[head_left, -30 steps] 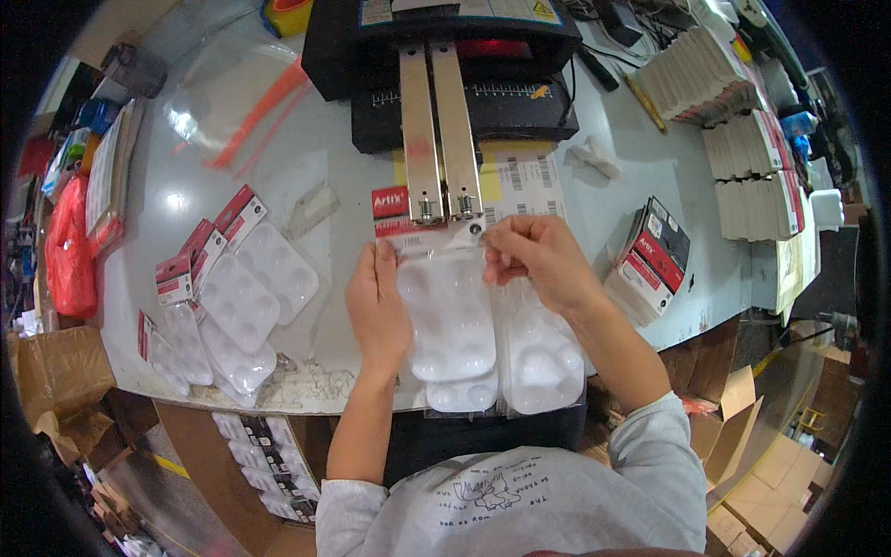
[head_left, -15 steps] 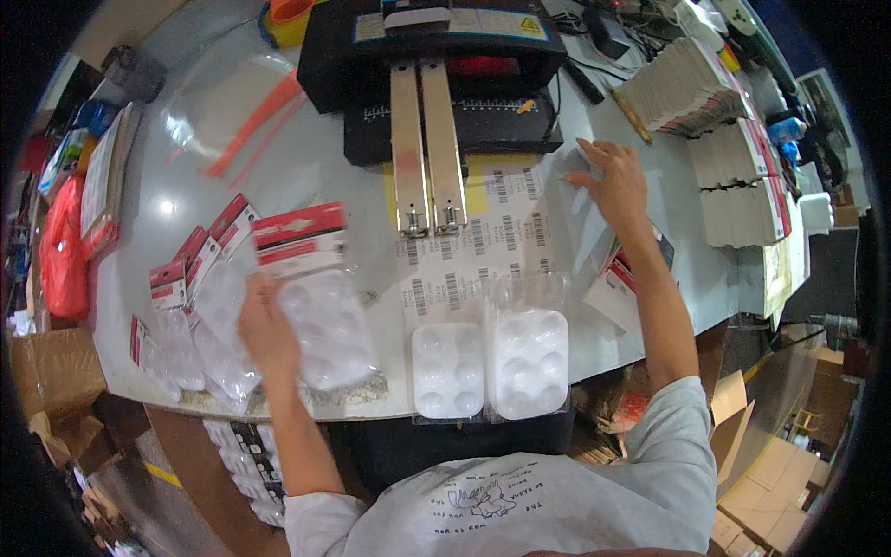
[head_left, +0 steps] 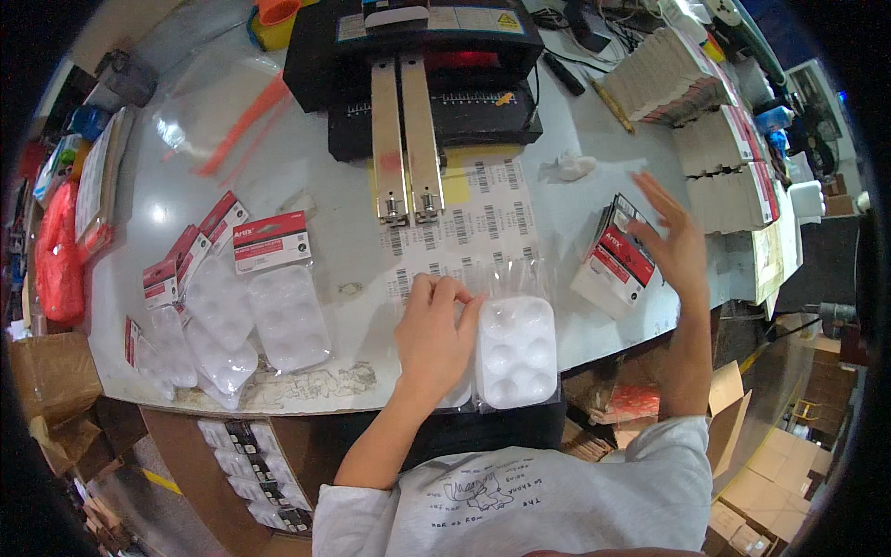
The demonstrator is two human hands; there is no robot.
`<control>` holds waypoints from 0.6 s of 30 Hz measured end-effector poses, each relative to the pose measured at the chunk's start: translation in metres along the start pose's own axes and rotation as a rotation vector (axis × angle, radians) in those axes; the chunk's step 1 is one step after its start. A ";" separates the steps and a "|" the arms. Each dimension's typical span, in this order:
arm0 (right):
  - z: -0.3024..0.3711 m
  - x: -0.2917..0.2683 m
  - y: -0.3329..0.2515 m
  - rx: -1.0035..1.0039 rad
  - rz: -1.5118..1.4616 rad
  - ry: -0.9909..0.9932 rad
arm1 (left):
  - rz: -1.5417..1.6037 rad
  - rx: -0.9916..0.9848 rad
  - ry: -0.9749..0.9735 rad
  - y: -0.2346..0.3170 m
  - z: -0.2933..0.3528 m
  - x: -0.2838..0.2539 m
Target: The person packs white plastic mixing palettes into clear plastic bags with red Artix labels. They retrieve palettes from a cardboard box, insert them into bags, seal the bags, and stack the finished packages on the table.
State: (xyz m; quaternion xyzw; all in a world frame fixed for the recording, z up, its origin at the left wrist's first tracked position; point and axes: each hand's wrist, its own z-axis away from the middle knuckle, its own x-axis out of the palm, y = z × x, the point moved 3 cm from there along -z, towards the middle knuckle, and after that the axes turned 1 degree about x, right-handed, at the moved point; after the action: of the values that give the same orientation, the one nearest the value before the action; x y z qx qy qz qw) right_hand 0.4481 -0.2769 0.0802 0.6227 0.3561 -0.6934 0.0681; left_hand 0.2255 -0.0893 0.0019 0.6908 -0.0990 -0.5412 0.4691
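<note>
Red bag (head_left: 58,255) L, cdbd box (head_left: 729,392) R

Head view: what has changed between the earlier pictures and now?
The red-carded palette pack, first in both hands at the metal bars, was carried left by the left hand and let go beside other carded packs. That hand has come back beside the uncarded pack; the right hand has moved right, to the card stack. The uncarded pack and bars stayed.
</note>
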 end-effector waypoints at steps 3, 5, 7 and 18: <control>0.028 0.008 0.034 0.173 0.126 -0.160 | 0.152 0.091 0.077 -0.004 0.001 0.000; 0.032 0.022 0.047 0.010 0.069 -0.100 | 0.381 0.043 0.104 -0.007 0.007 -0.001; 0.037 0.031 0.060 0.012 0.050 -0.059 | 0.747 -0.177 0.015 -0.013 0.016 -0.002; 0.046 0.009 -0.053 0.005 -0.348 -0.133 | 1.085 -0.401 -0.076 0.009 0.041 -0.040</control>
State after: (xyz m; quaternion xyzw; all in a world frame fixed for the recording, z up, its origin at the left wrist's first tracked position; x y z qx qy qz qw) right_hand 0.3801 -0.2616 0.0924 0.5045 0.4516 -0.7352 -0.0311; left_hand 0.1783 -0.0908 0.0358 0.4189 -0.3510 -0.2560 0.7974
